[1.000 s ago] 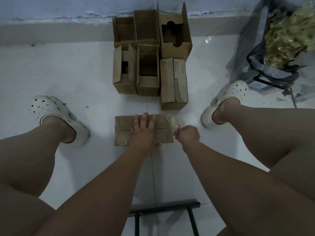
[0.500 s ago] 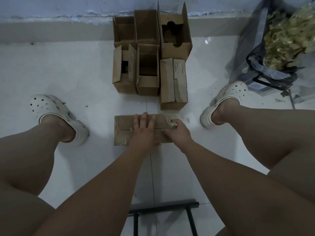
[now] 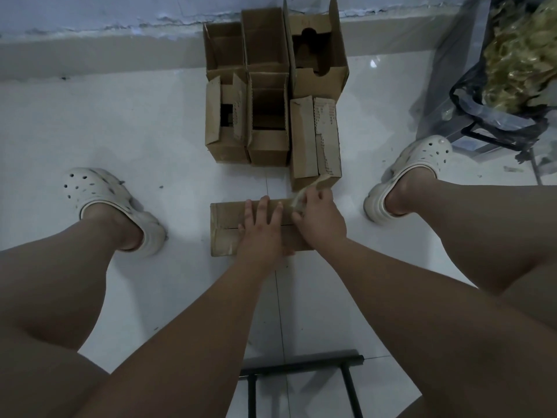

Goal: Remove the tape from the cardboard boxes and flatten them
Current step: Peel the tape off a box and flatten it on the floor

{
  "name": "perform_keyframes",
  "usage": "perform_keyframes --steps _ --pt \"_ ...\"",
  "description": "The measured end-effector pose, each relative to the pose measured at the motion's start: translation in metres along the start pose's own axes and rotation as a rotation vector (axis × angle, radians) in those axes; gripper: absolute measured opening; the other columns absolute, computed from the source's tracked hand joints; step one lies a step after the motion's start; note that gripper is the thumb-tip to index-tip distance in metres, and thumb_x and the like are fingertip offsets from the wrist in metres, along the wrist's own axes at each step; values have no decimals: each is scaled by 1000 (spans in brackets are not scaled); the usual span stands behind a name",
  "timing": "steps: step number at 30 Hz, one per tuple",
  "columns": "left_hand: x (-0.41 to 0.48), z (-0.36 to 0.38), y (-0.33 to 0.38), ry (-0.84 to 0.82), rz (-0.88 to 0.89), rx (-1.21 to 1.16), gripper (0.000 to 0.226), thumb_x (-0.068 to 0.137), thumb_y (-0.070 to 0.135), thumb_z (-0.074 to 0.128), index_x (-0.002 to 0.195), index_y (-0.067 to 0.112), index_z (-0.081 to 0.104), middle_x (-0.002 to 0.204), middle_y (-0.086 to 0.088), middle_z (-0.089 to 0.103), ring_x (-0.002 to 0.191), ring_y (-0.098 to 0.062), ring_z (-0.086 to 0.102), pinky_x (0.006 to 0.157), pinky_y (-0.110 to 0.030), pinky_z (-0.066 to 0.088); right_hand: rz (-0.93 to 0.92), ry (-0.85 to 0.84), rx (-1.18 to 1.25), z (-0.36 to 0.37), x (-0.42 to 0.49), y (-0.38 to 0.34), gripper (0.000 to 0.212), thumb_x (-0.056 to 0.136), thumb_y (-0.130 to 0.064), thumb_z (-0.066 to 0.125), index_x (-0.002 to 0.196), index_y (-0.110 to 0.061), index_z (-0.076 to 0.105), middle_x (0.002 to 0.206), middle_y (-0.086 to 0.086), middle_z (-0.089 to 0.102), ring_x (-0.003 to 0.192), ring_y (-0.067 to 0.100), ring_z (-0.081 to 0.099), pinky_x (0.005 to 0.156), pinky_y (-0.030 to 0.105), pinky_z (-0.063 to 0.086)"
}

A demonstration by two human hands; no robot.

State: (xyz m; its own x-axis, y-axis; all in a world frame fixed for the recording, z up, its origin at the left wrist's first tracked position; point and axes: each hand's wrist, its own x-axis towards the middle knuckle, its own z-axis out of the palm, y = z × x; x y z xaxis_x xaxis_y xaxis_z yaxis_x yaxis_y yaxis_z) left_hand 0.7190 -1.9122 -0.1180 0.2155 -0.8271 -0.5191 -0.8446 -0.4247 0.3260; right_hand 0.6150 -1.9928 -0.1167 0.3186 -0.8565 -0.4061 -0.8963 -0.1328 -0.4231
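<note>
A closed cardboard box [image 3: 226, 227] lies on its side on the white tiled floor between my feet. My left hand [image 3: 261, 230] presses flat on its top, fingers straight. My right hand [image 3: 320, 218] sits at the box's right end and pinches a strip of clear tape [image 3: 304, 193] that lifts off the box's far right corner. Beyond it stand several more cardboard boxes [image 3: 272, 95], some with open flaps, one closed box [image 3: 313, 143] nearest my right hand.
My feet in white clogs [image 3: 111, 203] [image 3: 413, 173] flank the box. A plastic bag of crumpled yellowish tape [image 3: 518, 58] on a dark frame stands at the right. A black metal stool frame [image 3: 301, 378] is below my arms. A wall skirting runs behind the boxes.
My right hand went from beside the box's right end onto the box, then up to its far right corner, where it now lifts a strip of tape. My left hand stayed pressed on top.
</note>
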Motion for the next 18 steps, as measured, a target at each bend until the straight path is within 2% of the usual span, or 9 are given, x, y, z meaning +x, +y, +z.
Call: perform_keyframes --steps 2,5,8,12,15,18 --pt "0 1 -1 6 6 -3 95 79 43 71 150 24 11 157 -4 -4 143 -35 -13 112 -58 17 19 -9 31 -2 9 0 32 95 -29 56 119 -10 50 122 14 44 99 29 56 76 34 45" --pt "1 1 -2 12 9 6 96 77 44 71 150 24 12 157 -4 -3 143 -35 -11 111 -58 18 -16 -64 63 -6 18 3 33 97 -29 55 121 -8 51 121 15 48 101 30 55 74 32 42" --pt "3 1 -4 11 5 15 97 76 45 72 149 24 12 156 -3 -3 143 -35 -12 112 -58 18 -75 -86 24 -10 23 7 33 99 -27 52 125 -6 52 122 16 51 105 30 54 77 28 36" --pt "3 2 -4 18 7 17 97 76 46 72 149 24 12 157 -3 -2 143 -35 -11 113 -57 16 -93 -82 -53 -11 25 7 32 101 -18 48 130 -4 49 126 17 52 108 30 55 76 27 36" --pt "2 3 -4 24 12 17 97 76 46 72 149 24 13 156 -4 -2 143 -35 -11 112 -58 18 -118 -119 -230 -13 22 5 33 101 -9 43 133 0 45 119 18 58 103 30 60 67 28 39" --pt "2 3 -5 24 9 23 97 76 45 72 149 25 12 156 -3 -3 143 -35 -12 113 -57 16 -168 -213 -438 -21 20 -2 36 94 3 48 130 2 47 119 19 58 100 30 62 62 30 38"
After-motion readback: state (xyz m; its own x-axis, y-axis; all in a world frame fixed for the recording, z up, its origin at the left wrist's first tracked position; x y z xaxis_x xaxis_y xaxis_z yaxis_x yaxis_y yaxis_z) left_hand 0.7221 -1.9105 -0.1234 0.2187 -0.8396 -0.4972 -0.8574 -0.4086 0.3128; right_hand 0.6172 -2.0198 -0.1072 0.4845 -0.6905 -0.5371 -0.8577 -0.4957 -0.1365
